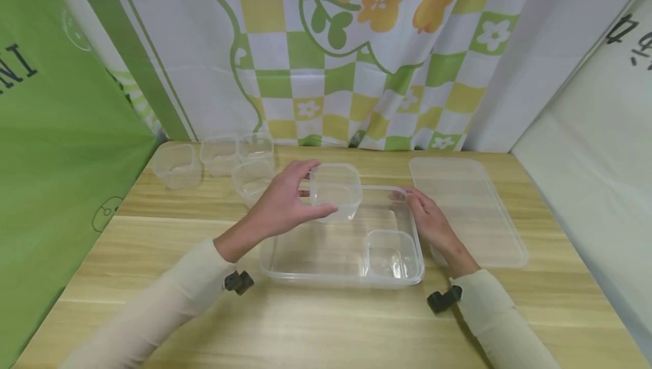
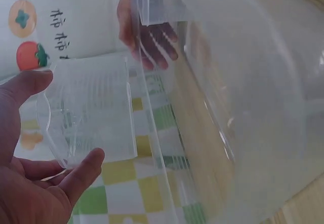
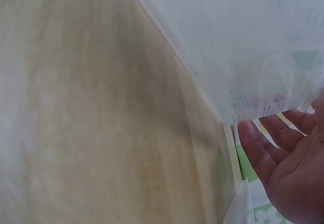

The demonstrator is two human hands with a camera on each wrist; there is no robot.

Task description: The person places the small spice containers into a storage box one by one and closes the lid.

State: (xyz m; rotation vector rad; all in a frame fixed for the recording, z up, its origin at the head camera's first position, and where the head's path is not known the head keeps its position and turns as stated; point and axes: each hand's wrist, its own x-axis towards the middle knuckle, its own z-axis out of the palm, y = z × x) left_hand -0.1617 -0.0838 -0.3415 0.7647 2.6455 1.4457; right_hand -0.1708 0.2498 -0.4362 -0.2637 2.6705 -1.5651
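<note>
My left hand (image 1: 280, 205) holds a small clear plastic container (image 1: 342, 185) by its sides, thumb at the front and fingers behind. That container is raised over the back-left part of a large clear plastic box (image 1: 326, 279). Inside the box, in its front right corner, sits another small clear container (image 1: 391, 251). My right hand (image 1: 432, 224) grips the box at its back right corner; in the right wrist view its fingers (image 3: 258, 145) lie against the box wall. The left wrist view shows the held container (image 2: 93, 110) between thumb and fingers.
At the back left stand several more small clear containers (image 1: 177, 165), some close together. A flat translucent lid (image 1: 471, 210) lies on the wooden table (image 1: 326, 329) to the right. A checked, flower-patterned cloth (image 1: 351, 74) hangs behind the table.
</note>
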